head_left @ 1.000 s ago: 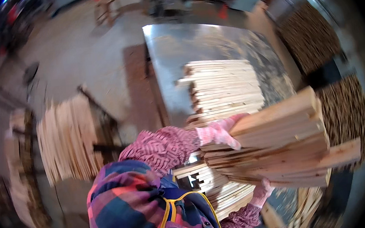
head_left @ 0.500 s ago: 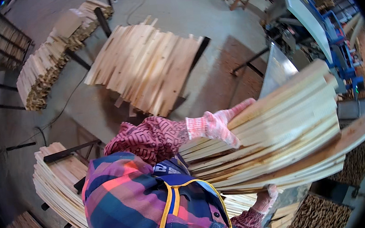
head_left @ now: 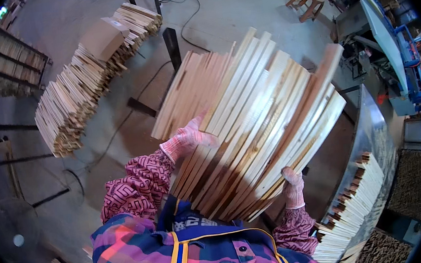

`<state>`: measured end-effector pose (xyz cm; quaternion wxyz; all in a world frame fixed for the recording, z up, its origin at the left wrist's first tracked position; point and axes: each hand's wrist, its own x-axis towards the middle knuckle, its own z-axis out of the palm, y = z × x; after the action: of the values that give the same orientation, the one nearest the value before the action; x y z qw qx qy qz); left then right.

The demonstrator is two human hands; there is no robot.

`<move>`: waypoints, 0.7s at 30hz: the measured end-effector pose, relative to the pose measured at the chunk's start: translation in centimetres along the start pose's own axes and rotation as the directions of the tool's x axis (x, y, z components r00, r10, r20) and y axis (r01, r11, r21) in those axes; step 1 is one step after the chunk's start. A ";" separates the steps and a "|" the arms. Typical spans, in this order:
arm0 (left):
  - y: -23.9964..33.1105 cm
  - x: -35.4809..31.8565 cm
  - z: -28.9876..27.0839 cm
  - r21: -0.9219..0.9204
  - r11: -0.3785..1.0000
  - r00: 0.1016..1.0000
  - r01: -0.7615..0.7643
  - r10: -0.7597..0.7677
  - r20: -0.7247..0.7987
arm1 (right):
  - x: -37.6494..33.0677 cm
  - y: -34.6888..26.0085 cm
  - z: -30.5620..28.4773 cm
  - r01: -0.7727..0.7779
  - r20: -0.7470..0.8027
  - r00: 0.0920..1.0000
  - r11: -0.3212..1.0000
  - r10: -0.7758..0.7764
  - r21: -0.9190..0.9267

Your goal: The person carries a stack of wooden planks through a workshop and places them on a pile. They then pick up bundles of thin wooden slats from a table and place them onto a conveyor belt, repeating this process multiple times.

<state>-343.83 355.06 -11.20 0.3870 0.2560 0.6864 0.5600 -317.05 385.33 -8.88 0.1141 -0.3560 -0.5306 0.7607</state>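
Observation:
A wide bundle of pale wooden strips [head_left: 251, 132] lies side by side between my two gloved hands, in front of my body. My left hand [head_left: 190, 137], in a pink-and-white knit glove, grips the bundle's left edge. At its right edge my right hand [head_left: 294, 187], gloved alike, presses in from the side with bent fingers. The fingers' undersides are hidden by the wood. Several strips stick out at the far end, one of them reddish brown. Under and beyond the bundle's left side lies a row of pinkish strips [head_left: 195, 87] on a dark metal stand.
A curved stack of strips [head_left: 78, 89] with a cardboard box [head_left: 104, 38] on it stands at the left. On the right are a metal table [head_left: 374, 129] with more strips [head_left: 352, 214] and a blue machine [head_left: 408, 64]. A wooden stool [head_left: 306, 4] and a cable lie farther off.
My body has turned left, and the bundle has swung from the right to in front of me, over the row on the stand. Both hands still hold it.

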 end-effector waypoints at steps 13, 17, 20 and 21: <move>-20.4 15.3 -12.7 0.342 0.386 0.487 0.857 -0.388 -0.782 | 25.8 15.7 22.9 -0.282 -0.234 0.954 0.295 0.188 -0.913; -20.6 16.3 -11.3 0.372 0.425 0.507 0.825 -0.267 -0.819 | 26.9 18.8 19.9 -0.076 -0.085 0.996 0.282 -0.019 -0.957; -22.3 16.6 -13.2 0.447 0.410 0.536 0.795 -0.130 -0.834 | 28.5 15.2 21.4 -0.136 -0.092 0.965 0.170 0.245 -0.976; -22.6 16.7 -13.0 0.484 0.406 0.553 0.775 -0.068 -0.830 | 28.4 15.1 21.6 -0.134 -0.097 0.974 0.176 0.205 -0.975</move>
<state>-362.12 355.26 -36.16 0.0677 -0.0340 0.9934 0.0865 -348.77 379.15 -30.28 -0.2367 -0.3823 -0.8515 0.2699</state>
